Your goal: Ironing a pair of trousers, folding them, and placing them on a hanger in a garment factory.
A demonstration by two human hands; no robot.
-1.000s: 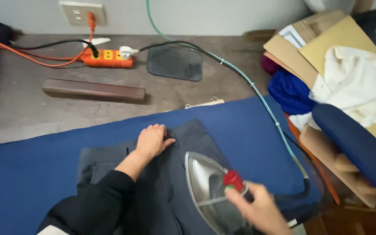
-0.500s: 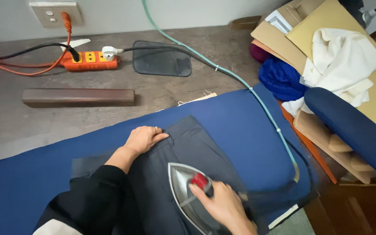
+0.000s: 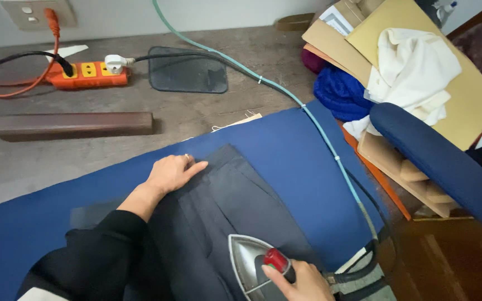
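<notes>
I saw my left hand [image 3: 171,173] pressed flat, fingers spread, on the dark trousers [image 3: 218,223]; my right hand [image 3: 299,281] gripped the iron [image 3: 249,262] near the blue ironing pad [image 3: 297,150]'s near edge.

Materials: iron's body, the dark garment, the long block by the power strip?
Iron: bare metal shell, likely steel or aluminium, with soft reflections; red knob looks plastic. Dark garment: matte woven cloth holding sharp pleats, maybe suiting. Long block: dark, faintly glossy, probably varnished wood. Right hand grips the iron; left hand flattens the garment.
</notes>
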